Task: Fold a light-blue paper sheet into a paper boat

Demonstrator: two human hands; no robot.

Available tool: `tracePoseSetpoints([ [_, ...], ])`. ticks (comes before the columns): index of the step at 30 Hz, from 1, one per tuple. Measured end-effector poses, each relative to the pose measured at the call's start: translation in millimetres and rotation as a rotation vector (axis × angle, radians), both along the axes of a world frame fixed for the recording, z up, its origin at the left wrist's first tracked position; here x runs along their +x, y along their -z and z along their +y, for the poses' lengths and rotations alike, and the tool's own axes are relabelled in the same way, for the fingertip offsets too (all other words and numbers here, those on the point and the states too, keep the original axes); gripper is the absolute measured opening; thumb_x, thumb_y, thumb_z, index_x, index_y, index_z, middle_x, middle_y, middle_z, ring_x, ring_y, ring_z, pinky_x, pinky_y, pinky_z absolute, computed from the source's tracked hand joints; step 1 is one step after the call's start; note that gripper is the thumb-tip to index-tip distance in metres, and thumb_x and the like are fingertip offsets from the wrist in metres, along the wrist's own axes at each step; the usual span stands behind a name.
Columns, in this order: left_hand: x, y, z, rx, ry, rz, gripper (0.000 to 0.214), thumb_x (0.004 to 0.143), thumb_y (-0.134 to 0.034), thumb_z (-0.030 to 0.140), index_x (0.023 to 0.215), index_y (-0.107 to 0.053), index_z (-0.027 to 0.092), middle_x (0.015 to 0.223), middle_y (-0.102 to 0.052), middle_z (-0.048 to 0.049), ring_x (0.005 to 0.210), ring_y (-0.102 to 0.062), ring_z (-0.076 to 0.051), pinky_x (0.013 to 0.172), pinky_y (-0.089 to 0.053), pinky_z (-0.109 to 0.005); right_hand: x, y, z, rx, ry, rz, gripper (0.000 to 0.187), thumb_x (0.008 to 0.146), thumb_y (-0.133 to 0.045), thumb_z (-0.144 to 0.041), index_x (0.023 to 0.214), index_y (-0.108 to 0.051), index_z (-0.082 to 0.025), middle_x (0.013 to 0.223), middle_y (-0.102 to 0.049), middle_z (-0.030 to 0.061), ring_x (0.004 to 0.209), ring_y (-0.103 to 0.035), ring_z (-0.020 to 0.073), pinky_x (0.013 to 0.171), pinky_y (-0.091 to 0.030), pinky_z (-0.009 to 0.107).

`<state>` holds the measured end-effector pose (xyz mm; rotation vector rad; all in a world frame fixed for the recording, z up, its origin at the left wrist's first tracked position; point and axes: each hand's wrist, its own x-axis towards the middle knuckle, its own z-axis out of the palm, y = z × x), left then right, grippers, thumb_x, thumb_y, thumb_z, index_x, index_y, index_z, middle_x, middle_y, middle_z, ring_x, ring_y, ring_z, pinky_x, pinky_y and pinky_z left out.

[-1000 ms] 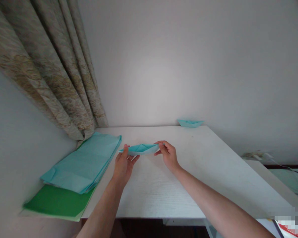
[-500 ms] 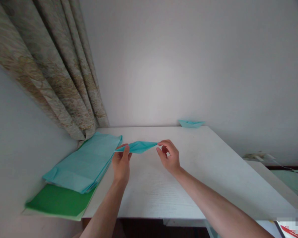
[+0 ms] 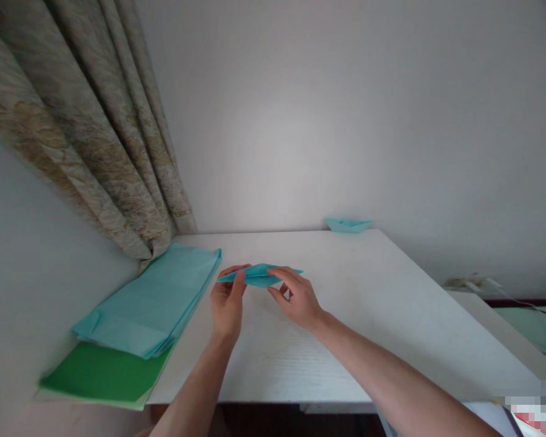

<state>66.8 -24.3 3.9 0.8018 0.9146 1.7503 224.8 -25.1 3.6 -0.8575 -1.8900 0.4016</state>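
Note:
A folded teal paper boat [image 3: 258, 275], pressed into a flat, pointed shape, is held just above the white table. My left hand [image 3: 227, 301] grips its left part between thumb and fingers. My right hand [image 3: 298, 298] pinches its right part, and the fingers hide some of the paper. A second teal paper boat [image 3: 348, 225] stands apart at the table's far edge, beyond both hands.
A thick stack of folded teal paper [image 3: 145, 301] lies left of my hands, on a green sheet [image 3: 102, 373] at the table's left end. A patterned curtain [image 3: 95, 139] hangs in the far left corner. A cable [image 3: 519, 297] runs along the right.
The paper has gone from an open boat shape to a flatter, narrower fold. My right hand has moved left and down along it, closer to my left hand.

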Motion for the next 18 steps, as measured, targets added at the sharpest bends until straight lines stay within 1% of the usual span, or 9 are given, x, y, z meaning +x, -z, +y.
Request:
tracePoseSetpoints([
  [3,0.7,0.3,1.2,0.023,0.031,-0.083,0.025,0.071,-0.072,0.036,0.086,-0.064,0.017,0.090,-0.070,-0.0055,0.086,-0.065,-0.017,0.082,-0.050,-0.032,-0.6,-0.8,0.4,0.026,-0.034,-0.001,0.031,0.085,-0.053,-0.017,0.114,-0.059,-0.026,0.106,-0.062,0.0071,0.078,-0.061,0.0150,0.065,-0.054,0.028],
  [4,1.0,-0.2,1.1,0.015,0.031,-0.104,0.024,0.071,-0.072,0.035,0.084,-0.064,0.017,0.090,-0.070,-0.0053,0.086,-0.065,-0.017,0.082,-0.050,-0.032,-0.8,-1.1,0.4,0.032,-0.035,-0.007,0.029,0.085,-0.053,-0.017,0.112,-0.060,-0.025,0.104,-0.063,0.0072,0.079,-0.061,0.0154,0.065,-0.054,0.028],
  [8,1.7,-2.5,0.1,0.003,0.035,-0.138,0.023,0.071,-0.073,0.034,0.083,-0.064,0.016,0.089,-0.070,-0.0053,0.086,-0.065,-0.017,0.082,-0.050,-0.032,-0.9,-1.8,-0.1,0.054,-0.017,-0.034,0.025,0.086,-0.052,-0.017,0.107,-0.063,-0.024,0.100,-0.064,0.0067,0.071,-0.061,0.0140,0.066,-0.054,0.029],
  [13,0.7,-2.5,-0.5,0.016,0.048,-0.153,0.022,0.071,-0.073,0.033,0.083,-0.064,0.017,0.088,-0.070,-0.0049,0.085,-0.065,-0.016,0.082,-0.050,-0.031,-0.9,-2.3,-0.9,0.097,-0.006,-0.060,0.022,0.087,-0.051,-0.018,0.103,-0.065,-0.024,0.096,-0.066,0.0062,0.079,-0.063,0.0164,0.065,-0.055,0.028],
  [18,0.0,-2.3,-1.4,0.036,0.068,-0.142,0.022,0.072,-0.072,0.033,0.085,-0.064,0.018,0.091,-0.070,-0.0054,0.088,-0.065,-0.016,0.084,-0.049,-0.031,-1.1,-2.7,-1.5,0.118,0.000,-0.080,0.022,0.088,-0.051,-0.017,0.102,-0.066,-0.025,0.095,-0.067,0.0055,0.080,-0.064,0.0175,0.065,-0.055,0.029],
])
